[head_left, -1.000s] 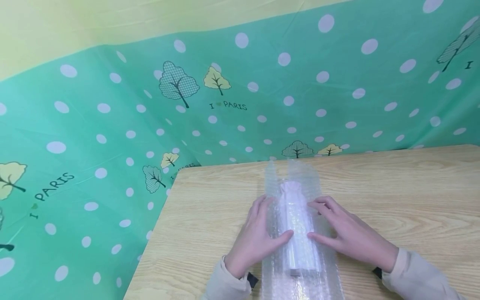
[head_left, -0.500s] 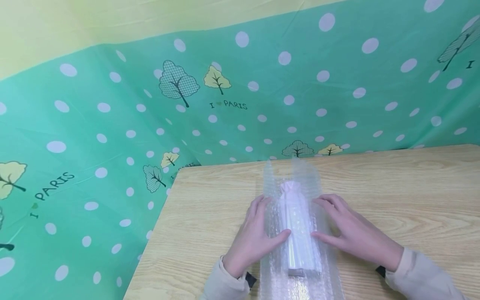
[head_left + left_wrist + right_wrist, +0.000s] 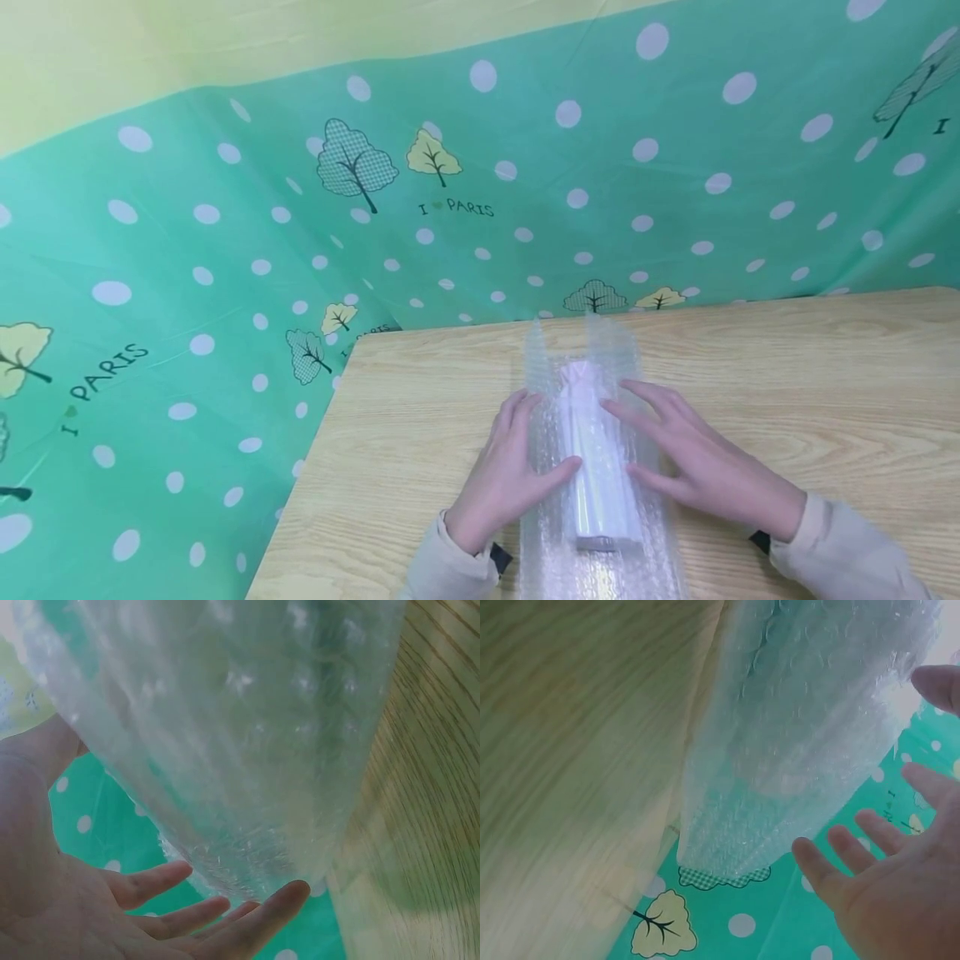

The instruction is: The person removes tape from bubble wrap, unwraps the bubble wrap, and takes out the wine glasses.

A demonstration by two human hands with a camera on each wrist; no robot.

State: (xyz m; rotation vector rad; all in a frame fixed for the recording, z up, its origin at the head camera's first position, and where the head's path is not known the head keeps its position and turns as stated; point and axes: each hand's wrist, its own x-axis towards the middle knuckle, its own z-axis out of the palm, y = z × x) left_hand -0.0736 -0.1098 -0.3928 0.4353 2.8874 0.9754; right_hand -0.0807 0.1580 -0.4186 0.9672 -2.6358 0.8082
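A long white object (image 3: 600, 492) with a gathered far end lies inside a sheet of clear bubble wrap (image 3: 547, 567) on the table; the wrap blurs its kind. Along the wrap's left side sits my left hand (image 3: 510, 475), its thumb touching the wrap over the object and its fingers relaxed at the side. On the other side, my right hand (image 3: 705, 462) spreads its fingers over the right flap of bubble wrap (image 3: 795, 735). In the left wrist view, loosely extended fingers (image 3: 255, 922) lie beside the wrap's edge. Whether the right fingers touch it I cannot tell.
The wooden table (image 3: 420, 392) extends to both sides of the wrap. Behind it and to the left hangs a green cloth (image 3: 487, 142) with white dots and printed trees. Light sleeves (image 3: 847, 542) cover both forearms.
My right hand has shifted slightly right, and its fingers have stretched out and spread over the wrap. The wrap's left edge has moved a little left. My left hand has hardly moved.
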